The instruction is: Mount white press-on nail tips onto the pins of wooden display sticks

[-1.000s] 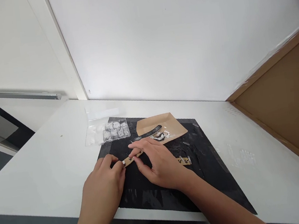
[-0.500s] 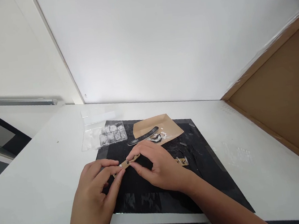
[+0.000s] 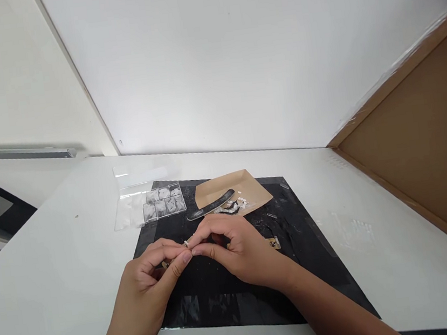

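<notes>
Both hands meet over a black mat (image 3: pixel 293 267) on a white table. My left hand (image 3: pixel 152 282) and my right hand (image 3: pixel 237 247) pinch a thin tan strip with small metal studs; only a stud (image 3: pixel 186 243) and a bit of one end show between the fingertips. A second short tan strip with studs (image 3: pixel 273 243) lies on the mat just right of my right hand.
At the mat's far edge lie a tan paper tray (image 3: pixel 230 188) with a black nail file (image 3: pixel 212 205) and small scraps, and a clear compartment box (image 3: pixel 150 206). A brown board (image 3: pixel 418 132) leans at the right. White wall behind.
The strip has swung and is now mostly covered by my fingers. My left hand has curled in toward my right fingertips. The view has shifted a little.
</notes>
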A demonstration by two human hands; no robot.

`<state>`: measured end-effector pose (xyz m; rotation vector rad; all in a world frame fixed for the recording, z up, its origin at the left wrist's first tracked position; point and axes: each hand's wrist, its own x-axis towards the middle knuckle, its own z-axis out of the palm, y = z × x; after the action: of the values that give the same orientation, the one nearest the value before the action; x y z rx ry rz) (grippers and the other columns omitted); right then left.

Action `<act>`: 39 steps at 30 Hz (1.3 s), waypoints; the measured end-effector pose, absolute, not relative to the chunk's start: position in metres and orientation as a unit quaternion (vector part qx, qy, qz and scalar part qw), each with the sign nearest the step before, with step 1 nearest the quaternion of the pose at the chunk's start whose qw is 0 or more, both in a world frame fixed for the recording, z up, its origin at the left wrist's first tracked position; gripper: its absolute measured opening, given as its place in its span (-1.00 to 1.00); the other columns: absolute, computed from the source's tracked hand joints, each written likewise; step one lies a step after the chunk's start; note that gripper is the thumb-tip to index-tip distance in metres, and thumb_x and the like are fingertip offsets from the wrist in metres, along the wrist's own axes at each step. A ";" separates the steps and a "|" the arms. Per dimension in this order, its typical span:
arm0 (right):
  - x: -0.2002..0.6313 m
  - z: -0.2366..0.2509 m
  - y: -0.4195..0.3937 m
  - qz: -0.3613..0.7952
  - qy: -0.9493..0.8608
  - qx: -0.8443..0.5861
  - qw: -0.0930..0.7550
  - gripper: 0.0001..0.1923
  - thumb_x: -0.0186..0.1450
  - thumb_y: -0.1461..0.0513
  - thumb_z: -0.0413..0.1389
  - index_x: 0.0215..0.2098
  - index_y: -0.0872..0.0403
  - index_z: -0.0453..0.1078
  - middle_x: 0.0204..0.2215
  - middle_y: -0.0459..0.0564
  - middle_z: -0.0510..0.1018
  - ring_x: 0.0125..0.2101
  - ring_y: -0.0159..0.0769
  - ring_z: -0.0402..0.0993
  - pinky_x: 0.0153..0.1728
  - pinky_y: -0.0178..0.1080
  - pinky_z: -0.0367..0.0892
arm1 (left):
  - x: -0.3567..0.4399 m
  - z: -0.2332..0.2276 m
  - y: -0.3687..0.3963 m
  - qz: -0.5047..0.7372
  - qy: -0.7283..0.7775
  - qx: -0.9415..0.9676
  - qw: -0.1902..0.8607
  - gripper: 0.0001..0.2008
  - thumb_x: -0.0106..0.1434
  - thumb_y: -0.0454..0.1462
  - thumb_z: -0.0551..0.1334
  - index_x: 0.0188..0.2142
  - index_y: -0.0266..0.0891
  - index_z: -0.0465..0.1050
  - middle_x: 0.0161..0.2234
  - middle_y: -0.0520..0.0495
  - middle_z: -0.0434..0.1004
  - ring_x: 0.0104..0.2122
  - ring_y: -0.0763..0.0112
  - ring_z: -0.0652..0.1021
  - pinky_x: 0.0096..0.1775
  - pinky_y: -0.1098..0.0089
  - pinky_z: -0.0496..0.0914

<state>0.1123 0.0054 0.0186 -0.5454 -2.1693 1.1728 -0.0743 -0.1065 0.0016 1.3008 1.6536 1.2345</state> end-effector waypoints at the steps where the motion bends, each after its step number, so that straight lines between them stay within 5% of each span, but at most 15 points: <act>1: 0.112 0.018 0.006 0.447 -0.816 -0.212 0.299 -0.93 0.46 0.24 0.27 -0.16 -0.02 0.64 -0.28 -0.10 0.68 -0.28 -0.32 0.57 -0.23 -0.26 0.43 | -0.074 0.002 -0.106 0.472 0.638 0.502 0.343 -0.73 0.38 0.01 0.35 -0.31 -0.06 0.69 -0.29 -0.01 0.62 -0.27 0.35 0.59 -0.33 0.46 0.47; 12: 0.108 0.018 0.010 0.431 -0.831 -0.230 0.264 -0.90 0.44 0.33 0.24 -0.24 0.02 0.55 -0.29 -0.10 0.66 -0.26 -0.30 0.56 -0.22 -0.25 0.43 | -0.077 -0.011 -0.105 0.447 0.671 0.532 0.259 -0.74 0.41 0.04 0.31 -0.22 0.04 0.73 -0.30 0.01 0.66 -0.26 0.28 0.60 -0.31 0.35 0.48; 16: 0.107 0.016 0.012 0.382 -0.855 -0.216 0.276 -0.87 0.49 0.34 0.18 -0.23 0.03 0.52 -0.28 -0.08 0.62 -0.22 -0.28 0.54 -0.17 -0.23 0.43 | -0.075 -0.020 -0.106 0.425 0.702 0.562 0.099 -0.77 0.44 0.02 0.31 -0.20 0.08 0.74 -0.25 0.00 0.72 -0.21 0.16 0.56 -0.21 0.19 0.50; 19: 0.107 0.014 0.015 0.360 -0.856 -0.229 0.291 -0.86 0.49 0.34 0.19 -0.24 0.03 0.53 -0.26 -0.07 0.58 -0.21 -0.29 0.53 -0.13 -0.21 0.44 | -0.071 -0.030 -0.107 0.414 0.694 0.588 -0.022 -0.82 0.45 -0.10 0.32 -0.07 -0.01 0.69 -0.02 -0.08 0.72 -0.07 0.06 0.56 0.01 0.00 0.44; 23: 0.106 0.013 0.021 0.326 -0.875 -0.249 0.258 -0.89 0.45 0.33 0.25 -0.25 0.02 0.57 -0.22 -0.04 0.53 -0.22 -0.28 0.52 -0.12 -0.18 0.46 | -0.066 -0.043 -0.106 0.391 0.690 0.609 -0.012 -0.62 0.39 -0.17 0.40 0.17 -0.08 0.53 0.07 -0.14 0.68 0.10 -0.06 0.51 0.07 -0.04 0.42; 39: 0.085 0.021 0.034 0.266 -0.928 -0.223 0.135 -0.84 0.42 0.35 0.27 -0.31 0.02 0.60 -0.26 -0.07 0.61 -0.25 -0.26 0.56 -0.24 -0.19 0.39 | -0.067 -0.045 -0.094 0.432 0.712 0.545 0.100 -0.93 0.39 -0.23 0.39 -0.15 -0.12 0.63 -0.22 -0.02 0.74 -0.11 0.15 0.64 -0.09 0.15 0.55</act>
<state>0.0847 0.0342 0.0212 -0.6468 -2.6883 0.7705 -0.0670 -0.0938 -0.0454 1.6113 2.1039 1.2755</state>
